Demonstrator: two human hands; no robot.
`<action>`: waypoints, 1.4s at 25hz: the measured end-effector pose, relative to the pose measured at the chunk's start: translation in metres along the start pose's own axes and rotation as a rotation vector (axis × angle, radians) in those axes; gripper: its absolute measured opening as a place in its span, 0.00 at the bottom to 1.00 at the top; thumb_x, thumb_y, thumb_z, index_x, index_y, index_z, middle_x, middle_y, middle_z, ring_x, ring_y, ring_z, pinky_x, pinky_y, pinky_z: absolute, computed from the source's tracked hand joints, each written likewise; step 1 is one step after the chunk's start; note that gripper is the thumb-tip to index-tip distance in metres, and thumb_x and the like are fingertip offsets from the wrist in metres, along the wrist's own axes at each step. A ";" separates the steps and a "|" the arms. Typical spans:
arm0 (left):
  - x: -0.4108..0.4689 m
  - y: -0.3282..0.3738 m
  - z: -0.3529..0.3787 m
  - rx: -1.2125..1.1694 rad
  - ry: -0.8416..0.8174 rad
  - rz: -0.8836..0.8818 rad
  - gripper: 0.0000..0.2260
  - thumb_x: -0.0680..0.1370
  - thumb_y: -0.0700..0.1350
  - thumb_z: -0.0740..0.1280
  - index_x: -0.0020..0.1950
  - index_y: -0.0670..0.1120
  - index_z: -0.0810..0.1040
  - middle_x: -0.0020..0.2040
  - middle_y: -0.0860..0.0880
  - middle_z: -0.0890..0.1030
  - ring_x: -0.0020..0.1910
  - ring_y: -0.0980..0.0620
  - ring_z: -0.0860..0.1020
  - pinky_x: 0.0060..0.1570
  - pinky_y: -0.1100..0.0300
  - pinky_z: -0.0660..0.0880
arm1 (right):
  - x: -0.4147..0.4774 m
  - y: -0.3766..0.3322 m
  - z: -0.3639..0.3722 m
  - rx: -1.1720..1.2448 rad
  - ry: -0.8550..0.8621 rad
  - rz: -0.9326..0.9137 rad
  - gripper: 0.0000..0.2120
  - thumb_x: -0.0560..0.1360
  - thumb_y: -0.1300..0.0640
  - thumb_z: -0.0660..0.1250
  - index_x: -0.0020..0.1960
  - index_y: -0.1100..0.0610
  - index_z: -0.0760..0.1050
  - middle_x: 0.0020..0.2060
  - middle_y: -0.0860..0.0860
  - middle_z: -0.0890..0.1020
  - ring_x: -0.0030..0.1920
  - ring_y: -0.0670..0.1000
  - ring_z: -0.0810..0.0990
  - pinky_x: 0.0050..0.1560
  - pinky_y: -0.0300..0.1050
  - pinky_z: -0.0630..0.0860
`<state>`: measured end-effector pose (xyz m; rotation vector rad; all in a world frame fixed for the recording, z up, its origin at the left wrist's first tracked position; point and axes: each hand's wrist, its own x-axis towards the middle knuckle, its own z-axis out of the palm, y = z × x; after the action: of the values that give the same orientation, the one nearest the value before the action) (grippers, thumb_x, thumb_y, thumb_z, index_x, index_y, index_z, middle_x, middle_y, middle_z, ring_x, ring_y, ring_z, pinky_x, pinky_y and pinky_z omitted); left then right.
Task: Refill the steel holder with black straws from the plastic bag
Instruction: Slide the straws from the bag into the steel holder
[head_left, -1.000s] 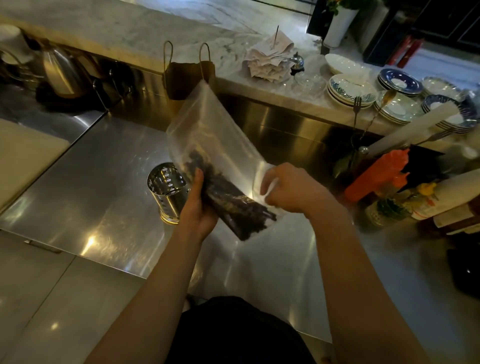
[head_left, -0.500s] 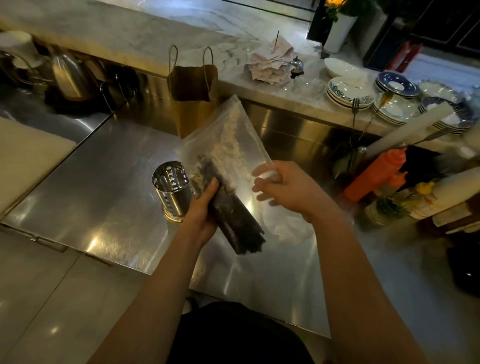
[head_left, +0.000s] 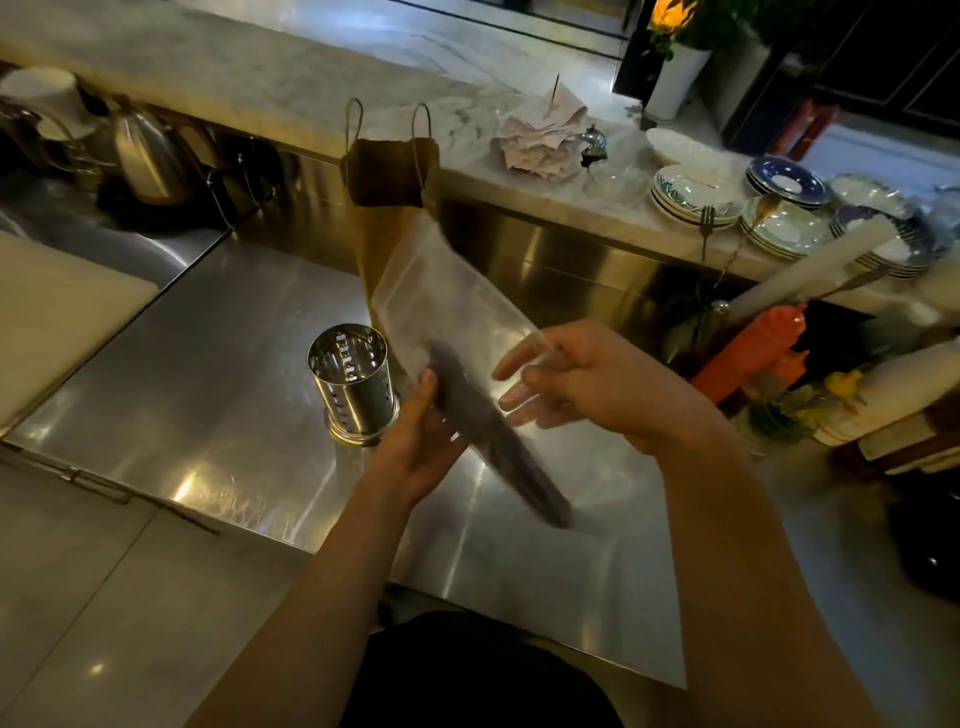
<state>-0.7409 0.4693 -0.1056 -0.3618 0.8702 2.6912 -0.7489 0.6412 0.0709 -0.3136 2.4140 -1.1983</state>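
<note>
The perforated steel holder (head_left: 354, 382) stands upright on the steel counter (head_left: 218, 395) and looks empty. Just to its right my left hand (head_left: 415, 441) grips a bundle of black straws (head_left: 498, 447) through the clear plastic bag (head_left: 447, 296). The bundle slants down to the right and its lower end sticks out past the bag. The bag's empty upper part rises towards the back. My right hand (head_left: 587, 384) is at the bag's right edge with its fingers spread; some fingertips show through the plastic. Motion blur smears the bag.
A brown paper bag (head_left: 387, 171) stands right behind the plastic bag. A kettle (head_left: 148, 158) sits at the back left. Stacked plates (head_left: 691, 195), forks and paper slips (head_left: 543, 137) lie on the marble ledge. An orange squeeze bottle (head_left: 753, 351) and other bottles crowd the right side.
The straw bundle has slid further down out of the bag and tilted lower right. My right hand has opened its fingers at the bag's edge.
</note>
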 end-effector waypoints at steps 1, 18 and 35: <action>-0.001 0.000 0.001 0.001 -0.017 0.004 0.38 0.63 0.58 0.79 0.67 0.44 0.72 0.62 0.42 0.78 0.61 0.44 0.76 0.55 0.50 0.76 | 0.000 -0.001 0.000 -0.008 0.048 -0.015 0.12 0.79 0.65 0.61 0.49 0.53 0.80 0.47 0.55 0.84 0.48 0.52 0.84 0.54 0.52 0.81; -0.009 -0.001 0.005 -0.029 -0.061 0.025 0.46 0.64 0.57 0.79 0.75 0.40 0.64 0.75 0.34 0.62 0.74 0.37 0.61 0.75 0.42 0.52 | 0.000 0.006 0.016 -0.107 0.059 -0.076 0.14 0.76 0.69 0.62 0.52 0.53 0.81 0.45 0.52 0.85 0.45 0.48 0.85 0.52 0.51 0.83; -0.010 0.018 0.003 -0.168 0.262 0.045 0.14 0.65 0.41 0.75 0.50 0.43 0.80 0.44 0.44 0.80 0.45 0.48 0.78 0.58 0.50 0.73 | 0.019 0.023 0.009 -0.084 0.248 -0.001 0.13 0.76 0.48 0.68 0.57 0.54 0.77 0.48 0.51 0.84 0.44 0.47 0.85 0.52 0.48 0.80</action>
<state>-0.7383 0.4555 -0.0910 -0.7554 0.7260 2.8082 -0.7617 0.6410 0.0427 -0.2015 2.6812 -1.2004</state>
